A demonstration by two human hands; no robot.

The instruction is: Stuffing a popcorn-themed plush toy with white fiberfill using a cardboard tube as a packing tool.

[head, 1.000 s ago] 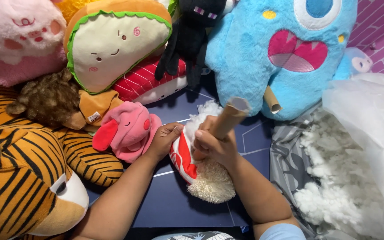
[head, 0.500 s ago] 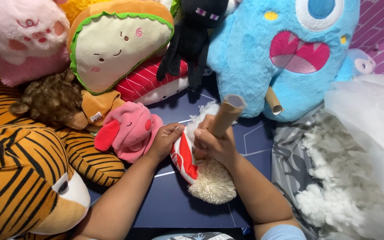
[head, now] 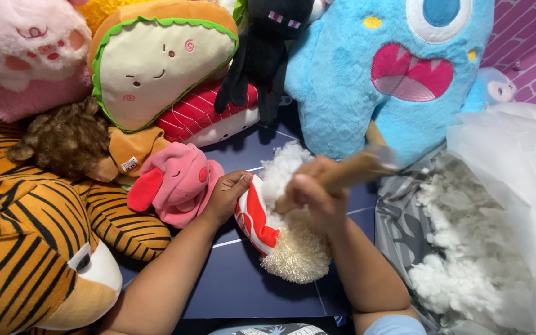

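Blue mat point(head: 243, 279), left hand point(head: 227, 195) gripping plush toy point(head: 280, 239), right hand point(head: 317, 192) clutching stick point(head: 352, 174)

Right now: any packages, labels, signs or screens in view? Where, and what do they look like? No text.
Sewn-in tag: small white rectangle with dark print, on the orange part of the brown plush, left of centre.
Plastic bag: big, translucent white, crumpled, at right, above loose white stuffing.
No signs or screens.
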